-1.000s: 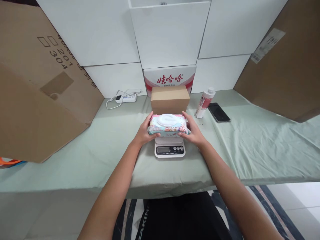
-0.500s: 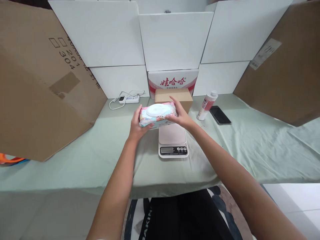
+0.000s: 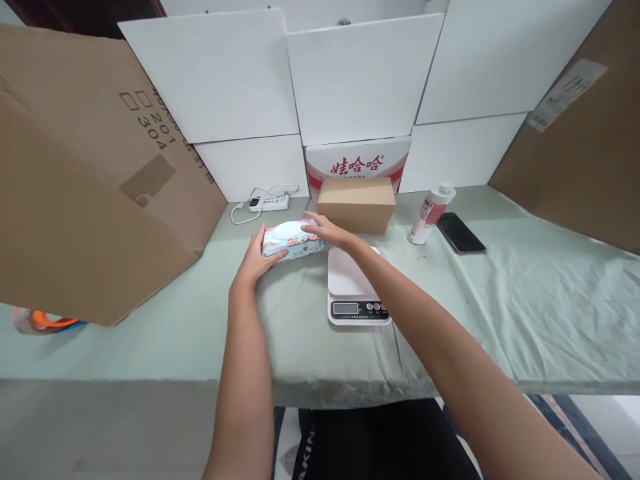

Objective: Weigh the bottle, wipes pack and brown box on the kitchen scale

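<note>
Backdrop: white boards (image 3: 350, 80) stacked like tiles behind your tabletop, with a big brown cardboard sheet (image 3: 85, 187) leaning in on the left and another brown cardboard panel (image 3: 580, 153) on the right.
Tabletop: pale green cloth (image 3: 525, 293), soft and a bit wrinkled, draped over the front edge.
Wipes pack: soft rectangular wet wipes pack (image 3: 291, 240), pastel print with a white oval flip lid on top. It's lying flat on the cloth, just left of the scale and clear of its platform.
Left hand: your left hand (image 3: 256, 261) is curled around the pack's near-left end, thumb on the front edge.
Right hand: your right hand (image 3: 327, 233) reaches across, fingers flat on the top and right end of the pack, so both hands are gripping it.
Scale: small white kitchen scale (image 3: 356, 290), smooth plastic with rounded corners, a little display and buttons on the front strip. Your right forearm passes over it.
Box: plain brown carton (image 3: 356, 203), crisp edges, sitting behind the scale.
Printed box: white and red box (image 3: 357, 163) with red characters, right behind the carton.
Right side: white bottle (image 3: 431, 213) with a pink label standing upright, and a black phone (image 3: 460, 233) lying flat just beside it.
Back left: white power strip (image 3: 270, 201) with a looped white cable.
</note>
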Motion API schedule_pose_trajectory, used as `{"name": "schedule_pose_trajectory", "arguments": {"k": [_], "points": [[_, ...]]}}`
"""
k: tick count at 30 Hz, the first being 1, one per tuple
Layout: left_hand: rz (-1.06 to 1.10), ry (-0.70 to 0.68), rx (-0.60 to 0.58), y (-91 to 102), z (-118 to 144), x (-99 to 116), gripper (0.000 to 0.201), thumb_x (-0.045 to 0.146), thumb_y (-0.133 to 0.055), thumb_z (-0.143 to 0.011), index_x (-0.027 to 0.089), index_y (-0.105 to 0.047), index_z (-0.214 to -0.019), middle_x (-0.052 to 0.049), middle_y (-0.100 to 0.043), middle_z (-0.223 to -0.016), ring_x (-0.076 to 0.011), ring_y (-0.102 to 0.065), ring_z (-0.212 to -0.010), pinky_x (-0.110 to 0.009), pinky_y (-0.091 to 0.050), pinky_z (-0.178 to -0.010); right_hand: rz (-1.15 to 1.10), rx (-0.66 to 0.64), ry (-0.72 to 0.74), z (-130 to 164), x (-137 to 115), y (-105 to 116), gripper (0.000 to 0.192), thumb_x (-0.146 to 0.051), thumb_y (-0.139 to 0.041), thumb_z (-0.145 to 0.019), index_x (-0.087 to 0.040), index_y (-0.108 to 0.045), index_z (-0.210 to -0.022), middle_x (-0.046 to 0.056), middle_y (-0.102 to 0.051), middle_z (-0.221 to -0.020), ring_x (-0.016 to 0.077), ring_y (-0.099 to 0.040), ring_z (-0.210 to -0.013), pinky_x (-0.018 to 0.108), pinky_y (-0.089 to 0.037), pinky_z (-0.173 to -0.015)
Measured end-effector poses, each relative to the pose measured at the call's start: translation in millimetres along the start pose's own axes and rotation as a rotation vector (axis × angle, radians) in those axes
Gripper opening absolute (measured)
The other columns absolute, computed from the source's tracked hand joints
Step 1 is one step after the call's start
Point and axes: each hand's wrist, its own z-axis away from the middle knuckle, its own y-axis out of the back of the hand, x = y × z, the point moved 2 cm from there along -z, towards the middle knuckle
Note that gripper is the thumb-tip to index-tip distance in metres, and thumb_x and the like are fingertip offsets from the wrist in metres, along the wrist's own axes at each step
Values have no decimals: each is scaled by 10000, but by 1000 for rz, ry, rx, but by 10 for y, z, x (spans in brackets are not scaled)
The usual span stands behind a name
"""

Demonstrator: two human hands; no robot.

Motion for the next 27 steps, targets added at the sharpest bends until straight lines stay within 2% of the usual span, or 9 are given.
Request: {"name": "schedule_pose_trajectory", "arguments": {"k": [3,6,8,10,13,17,22,25,27], "points": [[-28,23,-4,16,30,125,1165,481,-889,-759,192,-318,-1733,-199,-310,-1790,-391,-312,-1668,-530,-259,-1370,45,137,179,282,64,344,559,-565,-710,-877,-210,-729,-1307,123,-699,-1430,310,-648,-1314,509,-487,-1200],[-97,-73,27,16,68,290,1098,517,-860,-799,197,-355,-1720,-174,-281,-1812,-372,-201,-1711,-519,-211,-1388,67,657,287,631,293,793,310,-502,-623,-913,-208,-714,-949,69,-757,-972,238,-689,-962,452,-566,-1014],[-170,-181,62,-15,115,432,1018,530,-848,-815,218,-424,-1687,-158,-346,-1790,-360,-190,-1715,-532,-192,-1392,70,975,286,828,520,994,254,-460,-605,-896,-217,-661,-944,66,-723,-957,221,-654,-898,435,-577,-943],[-240,-293,107,-82,159,606,875,548,-796,-866,229,-513,-1629,-150,-480,-1717,-349,-296,-1684,-540,-166,-1397,38,1084,261,922,753,1061,335,-449,-629,-851,-218,-645,-1092,108,-716,-1133,241,-659,-980,453,-583,-948],[-312,-375,136,-262,112,907,665,565,-646,-973,229,-612,-1546,-131,-621,-1597,-338,-467,-1595,-538,-164,-1399,-48,967,230,893,1004,995,620,-500,-647,-830,-206,-570,-1371,194,-635,-1429,301,-657,-1196,515,-576,-1035],[-340,-188,64,-629,-292,1253,650,610,-533,-1024,212,-637,-1528,-153,-605,-1611,-403,-380,-1634,-612,-221,-1361,-139,793,249,779,1107,920,889,-598,-649,-843,-205,-409,-1604,212,-493,-1652,328,-557,-1452,531,-497,-1209],[-187,-153,-1,-1037,-741,1507,600,558,-392,-1096,155,-744,-1368,-195,-726,-1442,-378,-602,-1461,-555,-389,-1284,-174,660,220,746,1112,980,1130,-720,-670,-813,-218,-232,-1726,174,-385,-1753,343,-498,-1543,524,-436,-1285],[-57,-252,95,-1044,-661,1604,556,500,-494,-1072,144,-713,-1438,-154,-706,-1494,-323,-609,-1468,-465,-418,-1287,-150,691,309,824,1047,987,1062,-711,-600,-881,-262,-180,-1746,122,-312,-1796,295,-415,-1614,502,-367,-1336],[13,-349,169,-949,-430,1661,561,490,-537,-1061,162,-677,-1494,-117,-656,-1568,-299,-559,-1526,-435,-395,-1313,-117,722,379,939,945,958,1020,-700,-565,-923,-302,-129,-1755,102,-272,-1810,277,-403,-1620,508,-374,-1328]]}}
